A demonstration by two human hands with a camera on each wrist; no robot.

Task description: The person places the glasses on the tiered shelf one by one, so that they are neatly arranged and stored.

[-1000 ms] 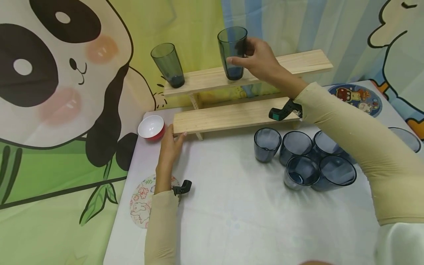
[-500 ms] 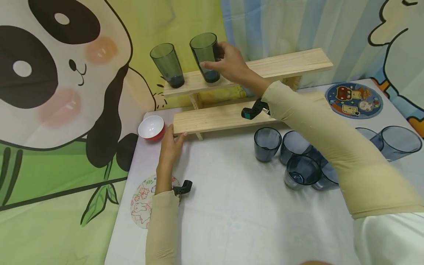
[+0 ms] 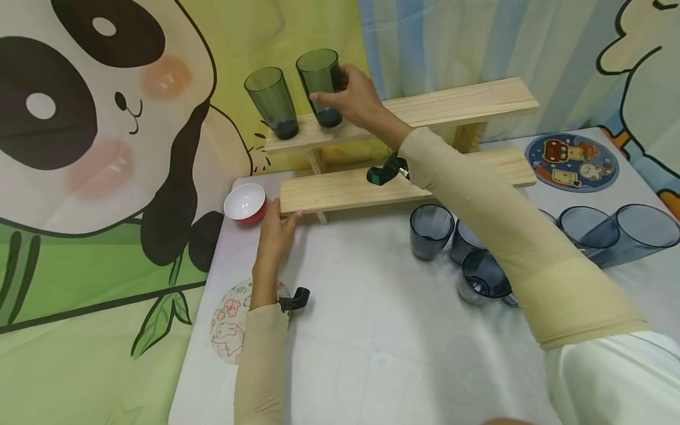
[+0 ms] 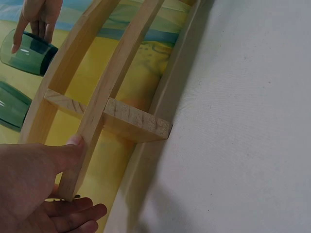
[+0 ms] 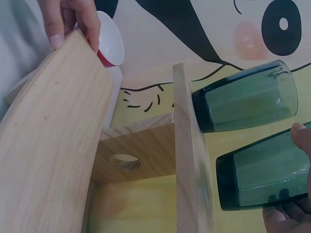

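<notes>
In the head view, my right hand (image 3: 357,99) grips a tall tinted drinking glass (image 3: 319,77) upright at the upper board (image 3: 451,106) of a two-tier wooden shelf. A similar glass (image 3: 273,103) stands just left of it, on the board's left end; a narrow gap separates the two. Whether the held glass's base touches the wood, I cannot tell. My left hand (image 3: 274,236) holds the left end of the lower board (image 3: 340,189). The left wrist view shows its thumb (image 4: 73,145) against the board's edge, with the fingers (image 4: 77,213) around the end.
Several shorter tinted glasses (image 3: 431,230) stand right of centre on the white table (image 3: 372,342), partly behind my right sleeve. Farther right are larger glasses (image 3: 645,227). A red-and-white bowl (image 3: 245,202) sits beside my left hand. Round mats (image 3: 574,162) lie at both sides.
My right hand has carried the tall glass leftward along the upper board, close to the other glass, slowing in the last half second. My left hand stays on the lower board.
</notes>
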